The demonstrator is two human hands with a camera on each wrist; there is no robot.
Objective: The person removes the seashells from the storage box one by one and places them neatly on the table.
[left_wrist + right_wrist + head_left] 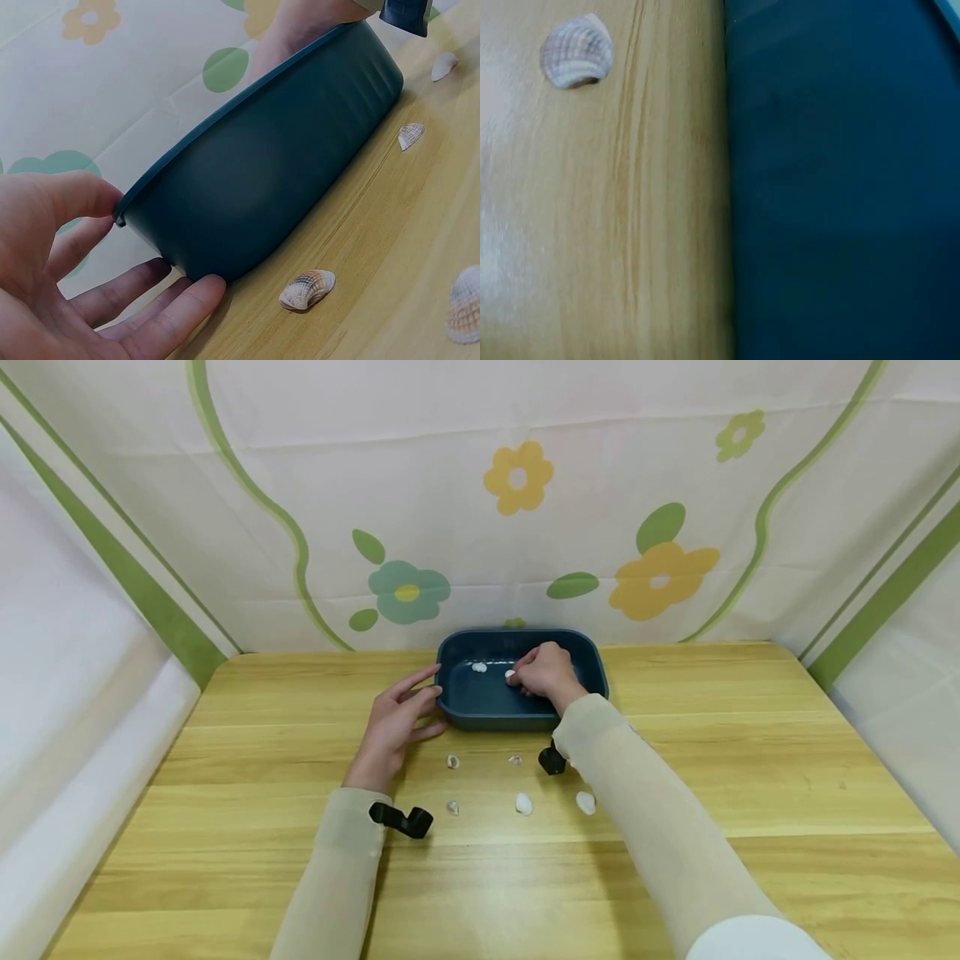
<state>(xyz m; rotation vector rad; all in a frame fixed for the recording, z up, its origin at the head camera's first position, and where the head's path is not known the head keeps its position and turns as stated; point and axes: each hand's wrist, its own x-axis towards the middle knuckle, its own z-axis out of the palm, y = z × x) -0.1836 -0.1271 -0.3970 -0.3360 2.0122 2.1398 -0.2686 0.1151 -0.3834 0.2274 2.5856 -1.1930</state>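
Observation:
A dark blue rectangular tub (495, 722) stands at the back of the wooden table. My right hand (546, 675) reaches over its front rim and pinches a small white seashell (510, 676) low inside it. White shells (479, 667) lie on the tub's floor to the left. Against the tub's left end, my left hand (393, 722) rests its spread fingertips; in the left wrist view the thumb touches near the rim and the fingers (184, 315) touch the lower wall. The right wrist view shows the tub's outer wall (840, 180), not the hand.
Several loose shells lie on the table before the tub, among them a ribbed shell (307, 289), a purplish one (577, 51) and a white one (523, 803). A flower-printed cloth (465, 468) hangs right behind the tub. Black wrist cameras (405, 820) jut from both sleeves.

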